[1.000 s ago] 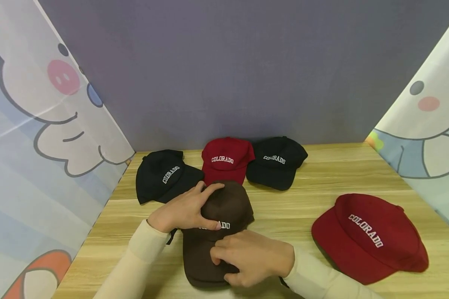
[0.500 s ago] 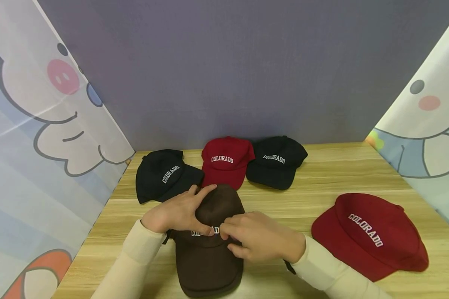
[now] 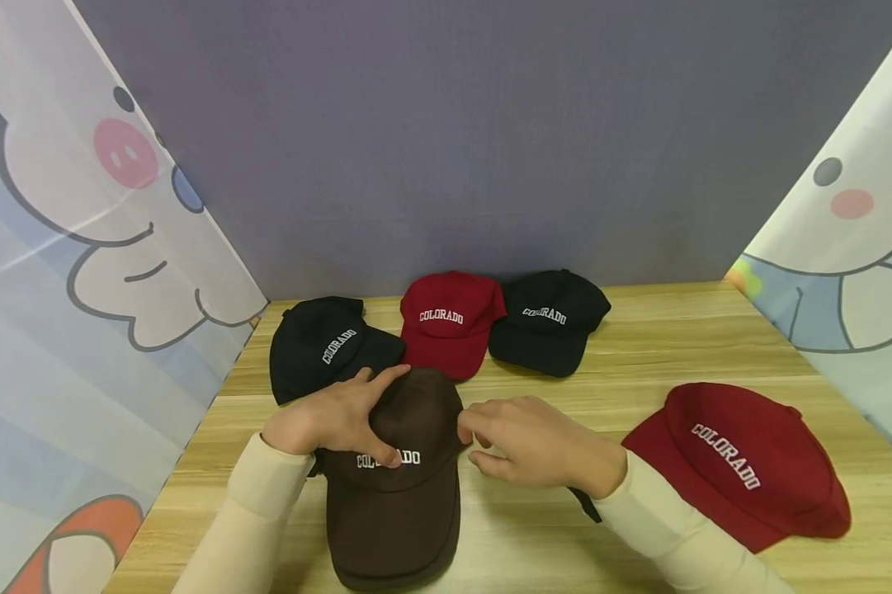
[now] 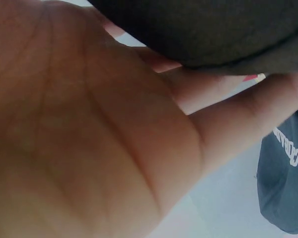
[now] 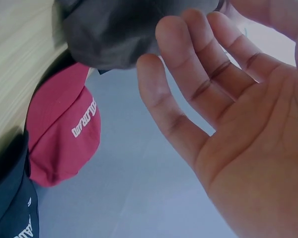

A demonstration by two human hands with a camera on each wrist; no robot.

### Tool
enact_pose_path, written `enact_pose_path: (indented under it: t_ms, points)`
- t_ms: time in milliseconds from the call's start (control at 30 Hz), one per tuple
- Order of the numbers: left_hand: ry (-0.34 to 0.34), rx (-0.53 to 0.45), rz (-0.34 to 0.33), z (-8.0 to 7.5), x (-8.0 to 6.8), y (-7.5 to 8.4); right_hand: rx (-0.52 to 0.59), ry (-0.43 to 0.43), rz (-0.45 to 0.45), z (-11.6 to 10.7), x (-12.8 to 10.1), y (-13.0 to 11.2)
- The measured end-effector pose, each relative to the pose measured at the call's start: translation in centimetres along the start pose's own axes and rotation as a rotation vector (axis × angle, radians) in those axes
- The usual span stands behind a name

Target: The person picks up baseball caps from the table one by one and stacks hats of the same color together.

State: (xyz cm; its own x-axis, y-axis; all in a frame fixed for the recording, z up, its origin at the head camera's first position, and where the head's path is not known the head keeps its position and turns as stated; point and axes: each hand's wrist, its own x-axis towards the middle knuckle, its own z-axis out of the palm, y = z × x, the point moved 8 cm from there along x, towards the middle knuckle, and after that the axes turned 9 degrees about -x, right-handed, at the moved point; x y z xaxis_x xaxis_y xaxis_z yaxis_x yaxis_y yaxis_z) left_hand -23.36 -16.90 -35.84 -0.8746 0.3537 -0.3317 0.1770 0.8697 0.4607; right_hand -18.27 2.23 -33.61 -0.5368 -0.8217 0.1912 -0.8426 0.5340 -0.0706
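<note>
A dark brown baseball cap lettered COLORADO sits at the front centre of the head view, brim towards me. My left hand holds its crown from the left side, thumb across the lettering and index finger near the top. In the left wrist view the fingers run along the cap's edge, their tips partly hidden by it. Just right of the crown is my right hand, fingers loosely bent with nothing in them. The right wrist view shows those fingertips close to the cap.
Along the back of the wooden table are a black cap, a red cap and another black cap. A larger red cap lies at the front right. A grey panel stands behind.
The brown cap has shifted left and towards me along with my left hand. My right hand has come off the brim and moved up and right, clear of the cap's front.
</note>
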Motion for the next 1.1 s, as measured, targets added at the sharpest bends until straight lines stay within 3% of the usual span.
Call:
enact_pose_path:
  t_ms: [533,1100]
  points:
    - [0.013,-0.027,-0.041,-1.2,0.1,-2.2,0.002,-0.006,0.082,-0.7,-0.7,2.2]
    - [0.016,-0.039,-0.043,-1.7,0.1,-3.0,0.005,-0.009,0.132,-1.4,-1.1,3.4]
